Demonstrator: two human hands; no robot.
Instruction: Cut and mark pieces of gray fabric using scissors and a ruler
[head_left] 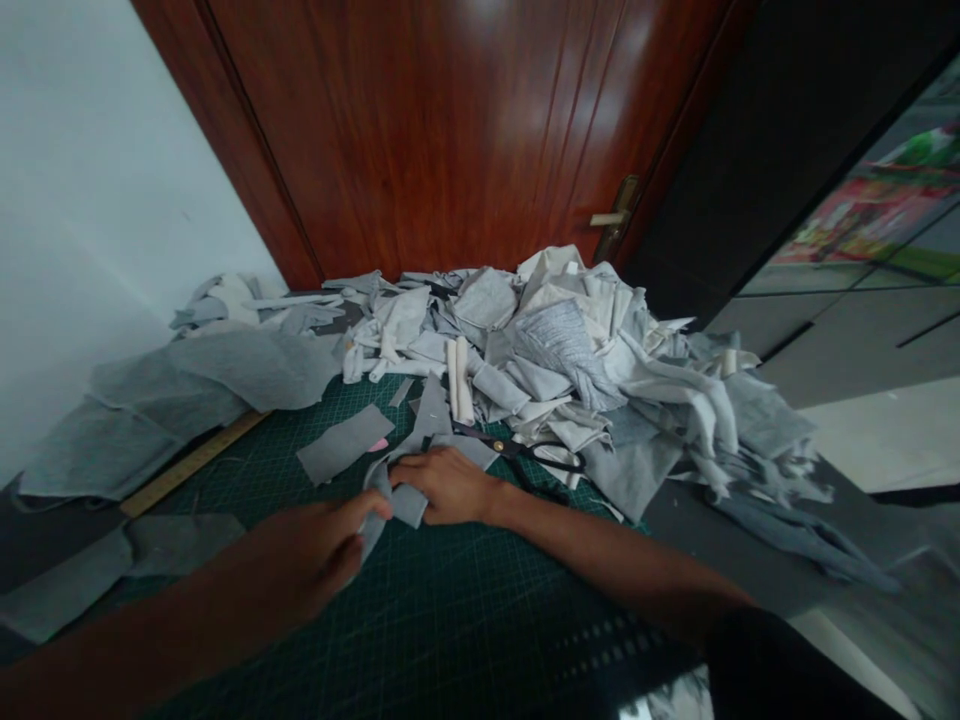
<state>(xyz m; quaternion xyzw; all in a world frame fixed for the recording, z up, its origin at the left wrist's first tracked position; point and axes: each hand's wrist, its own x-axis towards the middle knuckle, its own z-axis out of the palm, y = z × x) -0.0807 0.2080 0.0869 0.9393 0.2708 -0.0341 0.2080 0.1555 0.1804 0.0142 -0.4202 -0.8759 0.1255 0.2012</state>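
Observation:
My left hand (341, 540) pinches one end of a grey fabric strip (376, 482) over the green cutting mat (420, 620). Close beside it, my right hand (446, 485) is closed on the same strip, its fingers curled down so that part of the cloth is hidden. A flap of the grey cloth hangs below the right fingers. Black-handled scissors (514, 448) lie just beyond my right wrist, their blades pointing left. A flat grey fabric piece (341, 445) and a small pink scrap (379, 445) rest to the left of the hands.
A heap of grey and white fabric scraps (555, 350) spreads along the back against a wooden door (450, 130). Larger grey cloth (187, 390) lies at left, partly over a wooden ruler (199, 462). A rolled cream fabric strip (459, 380) lies in front of the heap.

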